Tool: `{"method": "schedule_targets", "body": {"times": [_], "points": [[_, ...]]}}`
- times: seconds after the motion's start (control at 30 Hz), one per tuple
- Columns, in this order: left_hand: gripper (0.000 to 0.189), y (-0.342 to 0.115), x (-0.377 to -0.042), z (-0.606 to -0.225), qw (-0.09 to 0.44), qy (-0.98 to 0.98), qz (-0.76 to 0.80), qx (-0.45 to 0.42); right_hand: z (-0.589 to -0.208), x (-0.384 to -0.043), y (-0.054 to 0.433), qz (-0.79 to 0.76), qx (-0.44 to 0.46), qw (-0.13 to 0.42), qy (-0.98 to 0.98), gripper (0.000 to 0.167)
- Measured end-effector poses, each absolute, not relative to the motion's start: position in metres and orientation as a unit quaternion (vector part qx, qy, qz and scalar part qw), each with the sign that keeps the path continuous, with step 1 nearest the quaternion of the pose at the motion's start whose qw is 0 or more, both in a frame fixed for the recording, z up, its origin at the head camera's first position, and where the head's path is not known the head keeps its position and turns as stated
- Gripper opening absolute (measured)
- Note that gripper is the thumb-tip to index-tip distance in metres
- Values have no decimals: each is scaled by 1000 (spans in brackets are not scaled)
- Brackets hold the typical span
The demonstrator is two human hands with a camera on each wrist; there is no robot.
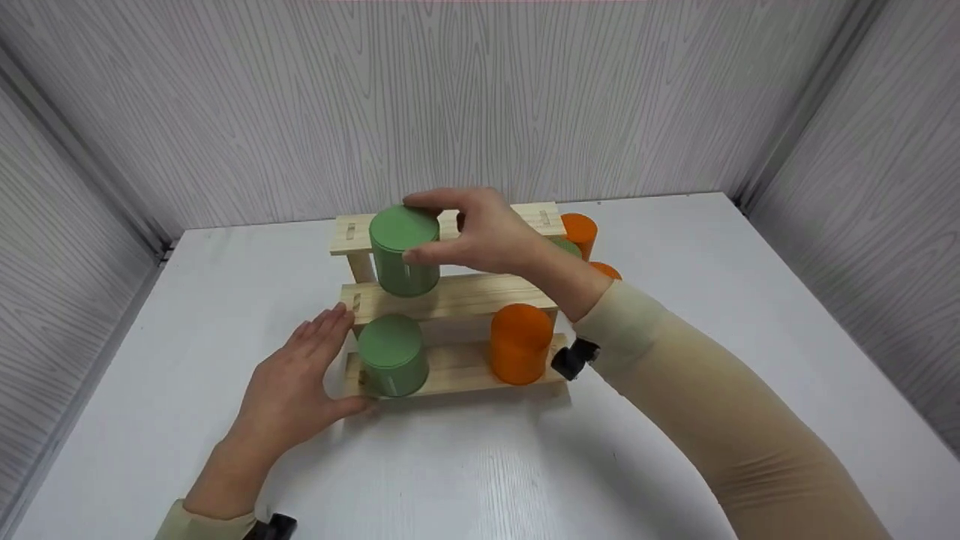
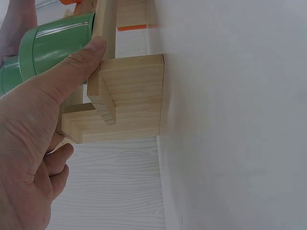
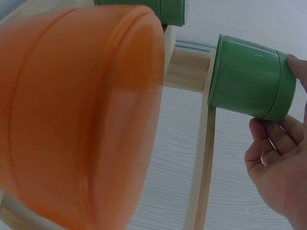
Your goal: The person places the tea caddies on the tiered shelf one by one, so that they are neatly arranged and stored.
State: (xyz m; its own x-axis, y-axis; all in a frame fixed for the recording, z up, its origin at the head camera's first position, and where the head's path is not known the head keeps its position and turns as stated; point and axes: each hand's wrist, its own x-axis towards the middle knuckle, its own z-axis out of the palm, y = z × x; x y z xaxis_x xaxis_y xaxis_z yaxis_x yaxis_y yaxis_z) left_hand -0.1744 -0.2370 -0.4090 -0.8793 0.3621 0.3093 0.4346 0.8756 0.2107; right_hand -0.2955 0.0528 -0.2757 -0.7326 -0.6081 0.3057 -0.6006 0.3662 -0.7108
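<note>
My right hand (image 1: 487, 232) pinches a green lidded canister (image 1: 405, 259) near its top, thumb and fingers on opposite sides. The canister is upright at the left of a three-tier wooden rack (image 1: 457, 298), in front of the top board; I cannot tell whether its base rests on a board. My left hand (image 1: 292, 382) holds the rack's left end, thumb on the lowest board and other fingers by the middle board. Close to that thumb, a second green canister (image 1: 391, 356) stands on the lowest board. An orange canister (image 1: 520, 345) stands at that board's right and looms large in the right wrist view.
Behind the rack's right side are two more orange canisters (image 1: 581, 231) and part of a green one (image 1: 568, 247), mostly hidden by my right arm. The rack stands on a white table (image 1: 450, 465), with a grey wood-grain panel (image 1: 480, 97) at the back and panels at both sides.
</note>
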Motion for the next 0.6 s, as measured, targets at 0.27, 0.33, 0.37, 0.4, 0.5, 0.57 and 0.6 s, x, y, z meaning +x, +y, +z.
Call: {"method": "schedule_targets", "body": {"times": [0.27, 0.33, 0.37, 0.4, 0.5, 0.57, 0.6], "points": [[122, -239, -174, -410, 137, -958, -140, -210, -285, -295, 40, -415, -368, 10, 832, 71], [121, -239, -174, -410, 139, -958, -141, -210, -287, -294, 39, -414, -367, 11, 833, 71], [121, -239, -174, -410, 139, -957, -140, -211, -288, -293, 38, -413, -369, 12, 833, 72], [121, -238, -174, -410, 139, -958, -140, -211, -289, -292, 37, -411, -369, 14, 834, 72], [120, -238, -174, -410, 138, -958, -138, -211, -292, -291, 35, -405, -373, 18, 835, 72], [120, -238, -174, -410, 137, -958, -137, -211, -294, -290, 34, -400, -374, 20, 836, 72], [121, -238, -174, -410, 136, -958, -137, -211, -294, -290, 34, -399, -373, 22, 837, 72]]}}
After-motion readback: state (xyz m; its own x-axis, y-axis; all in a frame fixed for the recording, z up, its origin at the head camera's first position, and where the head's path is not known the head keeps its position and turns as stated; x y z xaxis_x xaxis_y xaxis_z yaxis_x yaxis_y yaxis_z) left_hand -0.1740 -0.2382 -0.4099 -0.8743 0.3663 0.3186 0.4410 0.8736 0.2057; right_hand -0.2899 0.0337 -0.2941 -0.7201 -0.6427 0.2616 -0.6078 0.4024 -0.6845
